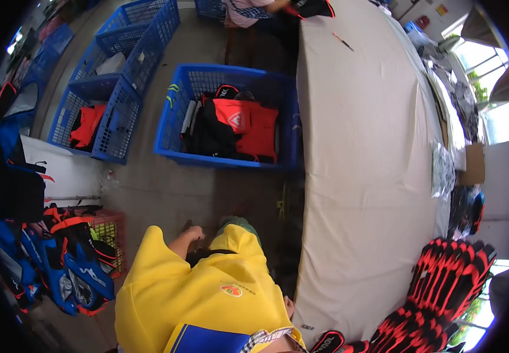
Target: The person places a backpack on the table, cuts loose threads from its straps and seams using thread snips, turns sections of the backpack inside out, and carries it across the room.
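Observation:
My left hand (194,233) is beside my left knee area, in front of my yellow shirt (207,300). Its fingers look curled, and a small dark shape lies against them that I cannot make out. Only a bit of my right hand (289,306) shows, low beside the edge of the cloth-covered table (360,176); its fingers are hidden. A black piece with red edging (328,342) lies on the table's near end, close to that hand. Ahead on the floor stands a blue plastic crate (225,157) holding red and black fabric pieces (257,126).
More blue crates (126,126) stand at the far left. Blue, black and orange bags (72,265) are piled at left by a red basket (110,238). Stacked black-and-red pieces (448,279) sit at the near right. Another person (248,12) works at the table's far end.

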`<state>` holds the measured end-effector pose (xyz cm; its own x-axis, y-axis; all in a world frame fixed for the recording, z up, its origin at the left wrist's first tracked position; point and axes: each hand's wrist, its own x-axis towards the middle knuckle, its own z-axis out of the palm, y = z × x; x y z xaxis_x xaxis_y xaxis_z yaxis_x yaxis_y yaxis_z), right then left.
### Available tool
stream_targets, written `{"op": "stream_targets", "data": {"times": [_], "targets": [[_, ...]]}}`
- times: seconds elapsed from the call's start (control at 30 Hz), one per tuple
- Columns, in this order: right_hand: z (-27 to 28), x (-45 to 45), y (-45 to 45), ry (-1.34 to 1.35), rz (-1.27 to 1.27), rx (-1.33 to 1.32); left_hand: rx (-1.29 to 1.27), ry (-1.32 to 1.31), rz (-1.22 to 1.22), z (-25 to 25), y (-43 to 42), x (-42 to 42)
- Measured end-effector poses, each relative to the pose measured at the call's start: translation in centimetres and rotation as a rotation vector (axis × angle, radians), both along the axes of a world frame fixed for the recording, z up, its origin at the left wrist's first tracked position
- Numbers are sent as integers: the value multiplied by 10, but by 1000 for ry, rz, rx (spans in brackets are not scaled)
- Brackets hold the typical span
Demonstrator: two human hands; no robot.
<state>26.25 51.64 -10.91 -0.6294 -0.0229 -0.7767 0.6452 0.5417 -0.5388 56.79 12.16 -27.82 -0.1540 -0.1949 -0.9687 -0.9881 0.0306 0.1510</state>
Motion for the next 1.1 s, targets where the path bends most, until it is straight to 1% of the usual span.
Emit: {"op": "stream_targets", "data": {"times": [0.07, 0.1, 0.13, 0.17, 0.23, 0.27, 0.33, 0.37, 0.4, 0.43, 0.47, 0.53, 0.57, 0.63, 0.67, 0.73, 0.8, 0.83, 0.93, 1.07, 1.1], "targets": [[8, -38, -27, 64, 46, 19, -326, 156, 300, 13, -27, -36], [5, -59, -39, 98, 80, 27, -410, 221, 355, 19, -45, -50], [-2, -79, -43, 128, 108, 36, -440, 240, 358, 22, -72, -65], [-1, -92, -57, 188, 129, -17, -497, 310, 423, 29, -92, -77], [-1, -106, -87, 206, 161, -58, -601, 432, 550, 43, -119, -93], [2, -113, -105, 220, 200, -89, -645, 465, 590, 62, -131, -100], [-6, -122, -131, 211, 254, -69, -738, 584, 714, 66, -142, -104], [-10, -123, -139, 231, 320, -16, -754, 587, 721, 70, -141, -101], [-17, -126, -144, 250, 385, 36, -749, 565, 738, 72, -136, -96], [-25, -127, -145, 320, 355, -15, -741, 540, 754, 73, -128, -87], [-26, -129, -147, 319, 365, -27, -755, 503, 749, 64, -115, -76], [-5, -127, -158, 322, 308, 78, -774, 387, 734, 42, -77, -50], [-4, -128, -156, 315, 318, 77, -776, 308, 724, 34, -53, -34], [-4, -132, -149, 327, 267, -37, -690, 138, 706, 6, 2, 3], [-6, -134, -144, 321, 277, -40, -596, 60, 676, 7, 28, 16], [-17, -139, -138, 359, 260, -137, -433, -60, 606, 13, 77, 40], [-22, -144, -138, 381, 313, -158, -375, -91, 588, 33, 122, 50], [-22, -140, -136, 412, 356, -166, -365, -99, 589, 43, 138, 55], [-8, -137, -138, 331, 344, -196, -382, -115, 600, 63, 167, 68], [-15, -140, -135, 306, 345, -253, -496, -77, 619, 80, 157, 65], [-11, -140, -137, 309, 351, -230, -540, -62, 620, 83, 148, 62]]}}
